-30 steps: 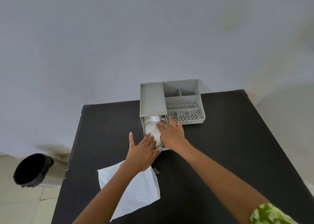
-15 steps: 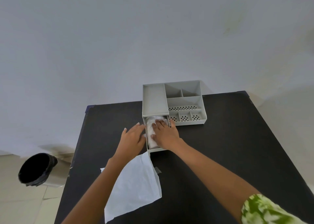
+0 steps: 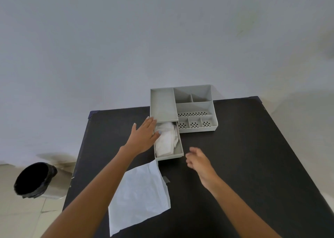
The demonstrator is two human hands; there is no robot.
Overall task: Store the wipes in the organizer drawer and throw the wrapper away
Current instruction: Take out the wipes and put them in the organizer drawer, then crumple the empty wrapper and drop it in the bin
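A grey organizer (image 3: 195, 109) stands at the back of the black table (image 3: 244, 147). Its drawer (image 3: 178, 153) is pulled out toward me, and white wipes (image 3: 167, 140) lie crumpled inside it. My left hand (image 3: 144, 134) rests flat against the drawer's left side, fingers spread, with fingertips touching the wipes and the organizer's front corner. My right hand (image 3: 198, 161) hovers to the right of the drawer, blurred, fingers loosely apart, holding nothing. The white wrapper (image 3: 139, 196) lies flat on the table in front of the drawer, partly under my left forearm.
A bin with a black liner (image 3: 34, 180) stands on the tiled floor to the left of the table. A small grey scrap (image 3: 166, 180) lies by the wrapper's right edge. A pale wall rises behind the table.
My right hand has left the wipes and drawn back to the right of the drawer. My left hand has slid forward along the drawer's left side. The wipes now lie uncovered.
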